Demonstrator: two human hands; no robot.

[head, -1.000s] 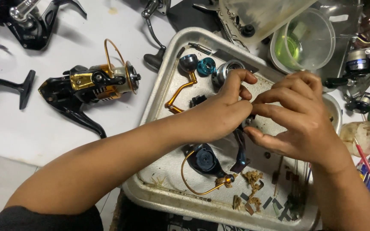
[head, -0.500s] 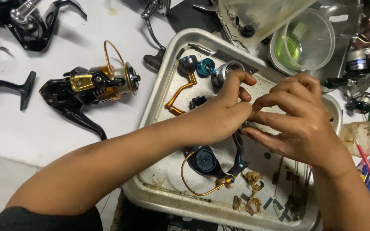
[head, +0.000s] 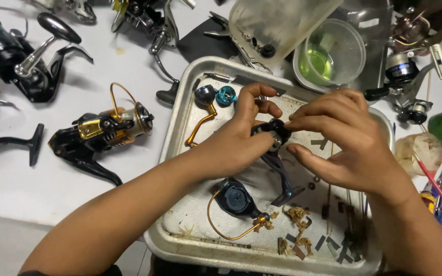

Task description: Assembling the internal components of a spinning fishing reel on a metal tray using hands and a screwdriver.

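My left hand [head: 236, 140] and my right hand [head: 341, 140] meet over a metal tray [head: 180, 128]. Together they grip a dark fishing reel body [head: 274, 134], whose stem [head: 281, 176] hangs down toward the tray floor. The left fingers wrap its left side; the right fingertips pinch its top right. Below the hands lies a dark rotor with a gold bail wire [head: 234, 202]. A gold handle with a black knob [head: 203, 110] and a blue cap [head: 226, 95] lie at the tray's upper left.
A black-and-gold spinning reel [head: 103, 135] lies on the white table left of the tray. More reels [head: 24, 59] sit at the far left and top. A clear cup with green liquid [head: 331, 56] stands behind the tray. Small parts [head: 303, 230] litter the tray's near end. Tools crowd the right edge.
Both hands have kept hold of the reel body over the tray, turning it slightly. My left fingers have shifted so the reel's dark head now shows between the hands.
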